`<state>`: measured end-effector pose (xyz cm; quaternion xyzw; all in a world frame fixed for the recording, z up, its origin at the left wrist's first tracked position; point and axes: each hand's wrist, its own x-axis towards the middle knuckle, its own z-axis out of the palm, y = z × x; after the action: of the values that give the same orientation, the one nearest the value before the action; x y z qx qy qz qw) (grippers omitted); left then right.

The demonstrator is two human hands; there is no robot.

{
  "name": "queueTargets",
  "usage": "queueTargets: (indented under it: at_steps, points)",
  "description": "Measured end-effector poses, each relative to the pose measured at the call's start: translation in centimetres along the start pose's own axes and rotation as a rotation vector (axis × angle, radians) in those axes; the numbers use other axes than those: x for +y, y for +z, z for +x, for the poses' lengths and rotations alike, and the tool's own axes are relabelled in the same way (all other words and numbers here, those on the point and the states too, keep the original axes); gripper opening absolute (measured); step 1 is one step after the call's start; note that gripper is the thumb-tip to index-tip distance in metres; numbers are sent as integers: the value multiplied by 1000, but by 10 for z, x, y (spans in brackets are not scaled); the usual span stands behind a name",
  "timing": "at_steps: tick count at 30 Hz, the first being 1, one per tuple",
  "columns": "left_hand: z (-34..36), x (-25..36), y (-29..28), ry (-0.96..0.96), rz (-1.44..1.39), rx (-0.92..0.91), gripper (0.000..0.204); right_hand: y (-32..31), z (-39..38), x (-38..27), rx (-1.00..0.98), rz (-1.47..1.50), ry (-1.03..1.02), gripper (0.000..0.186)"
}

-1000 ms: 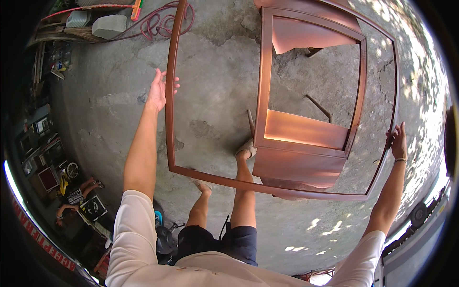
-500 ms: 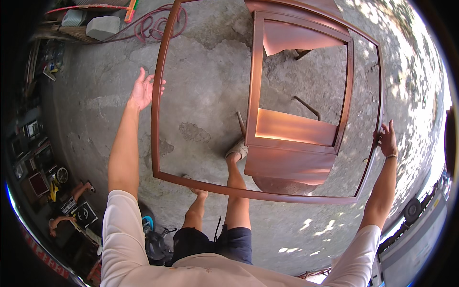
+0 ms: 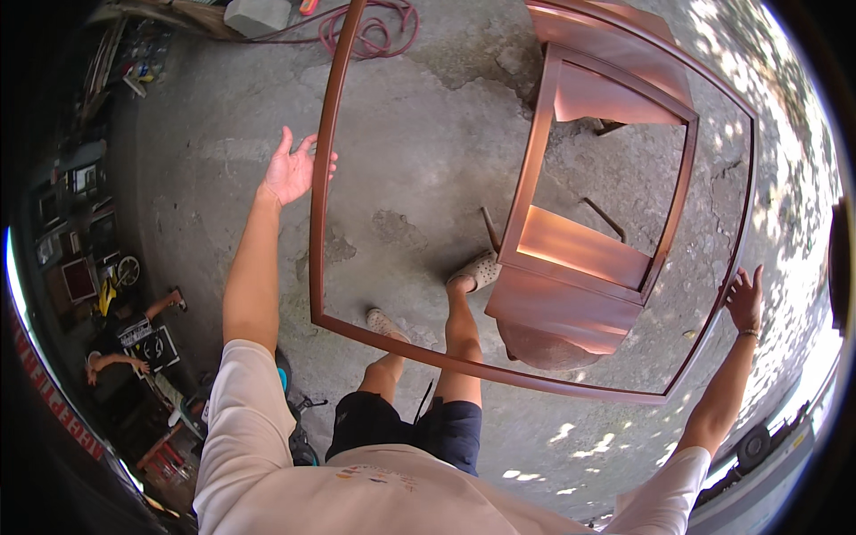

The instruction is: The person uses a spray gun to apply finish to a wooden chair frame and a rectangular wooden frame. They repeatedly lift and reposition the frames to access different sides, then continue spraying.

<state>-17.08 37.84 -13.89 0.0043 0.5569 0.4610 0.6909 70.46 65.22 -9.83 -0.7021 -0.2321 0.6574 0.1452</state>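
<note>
A large brown rectangular frame (image 3: 323, 201) is held up by its two short sides. My left hand (image 3: 294, 171) grips its left side, fingertips curled round the inner edge and thumb raised. On its right side is my right hand (image 3: 745, 303), its fingers at the bar and partly hidden behind it. Seen through the large frame, a smaller brown frame (image 3: 526, 178) rests on coppery brown sheet material (image 3: 563, 308). A low support with thin legs (image 3: 604, 219) shows beneath that sheet.
Underfoot is cracked grey concrete (image 3: 401, 134). A dark red hose (image 3: 383, 40) lies coiled at the far left near a pale block (image 3: 257, 16). Another person (image 3: 120, 357) is at the left among assorted items. A vehicle wheel (image 3: 753, 443) shows at the lower right.
The large frame and both my hands have shifted right in the picture, as has the background with the smaller frame. More of my left shoe now shows. Both hands keep their hold.
</note>
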Motion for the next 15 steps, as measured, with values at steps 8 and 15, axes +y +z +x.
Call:
queueTargets:
  at_steps: [8,15]
  points:
    - [-168,28,-46,185,-132,-4,78,71,-49,-82,-209,-32,-121,63]
    - [-395,14,-93,475,-122,116,79,186,-124,-140,-355,-177,-194,69]
